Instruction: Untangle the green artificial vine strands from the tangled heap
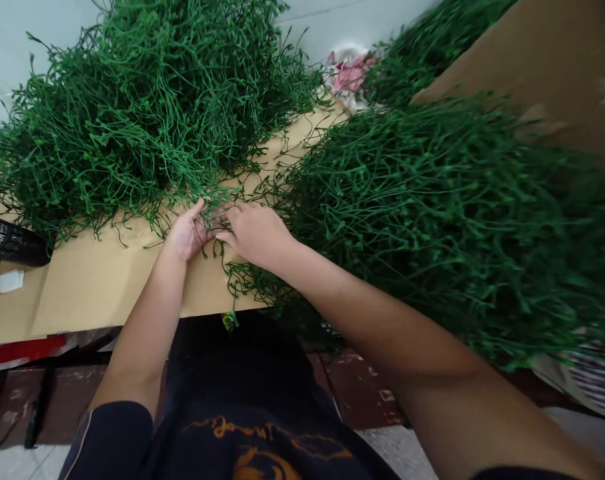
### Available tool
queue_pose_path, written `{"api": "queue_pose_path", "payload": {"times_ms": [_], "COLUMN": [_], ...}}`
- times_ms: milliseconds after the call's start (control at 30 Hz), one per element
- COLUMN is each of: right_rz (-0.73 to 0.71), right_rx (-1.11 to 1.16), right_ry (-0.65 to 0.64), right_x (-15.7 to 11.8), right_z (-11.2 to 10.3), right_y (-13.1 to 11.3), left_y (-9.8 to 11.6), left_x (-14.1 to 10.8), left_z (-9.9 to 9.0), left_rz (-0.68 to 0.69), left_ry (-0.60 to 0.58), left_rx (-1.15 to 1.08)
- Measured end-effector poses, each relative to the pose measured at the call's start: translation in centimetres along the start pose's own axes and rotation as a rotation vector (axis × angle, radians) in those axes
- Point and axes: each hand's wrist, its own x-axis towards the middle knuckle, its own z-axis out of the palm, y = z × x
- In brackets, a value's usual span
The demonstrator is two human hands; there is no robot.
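Low over a cardboard sheet (107, 267), my two hands meet at a small bunch of thin green artificial stems (210, 203) with little bud tips. My left hand (190, 233) is turned palm up, its fingers around the stems and its thumb raised. My right hand (257, 233) reaches in from the right with fingers curled at the same stems; its fingertips are slightly blurred. Just beyond my hands rises a large tangled pile of green stems (157, 100). Another big heap of stems (432, 220) lies beside my right forearm.
A black bottle (15, 240) lies at the left edge near a white scrap (10, 281). Pink and white artificial flowers (350, 77) sit at the back by the wall. A brown cardboard flap (542, 60) stands at the upper right. Loose stems lie between the piles.
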Motion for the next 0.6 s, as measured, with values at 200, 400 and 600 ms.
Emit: {"api": "queue_pose_path", "payload": {"times_ms": [200,400,600], "right_rz": [-0.086,-0.218,-0.201], "right_rx": [0.027,0.094,0.149], "right_ry": [-0.102,-0.12,-0.157], "right_x": [1.2,0.4,-0.7], "right_z": [1.0,0.4,-0.5], "right_y": [0.3,-0.8,-1.1], "left_y": [-0.4,-0.7,-0.9], "left_x": [0.7,1.2,0.9], "left_z": [-0.1,1.0,1.9], "left_rz": [0.048,0.069,0.066], "left_ry": [0.078,0.189,0.258], "left_rx": [0.017,0.02,0.0]}}
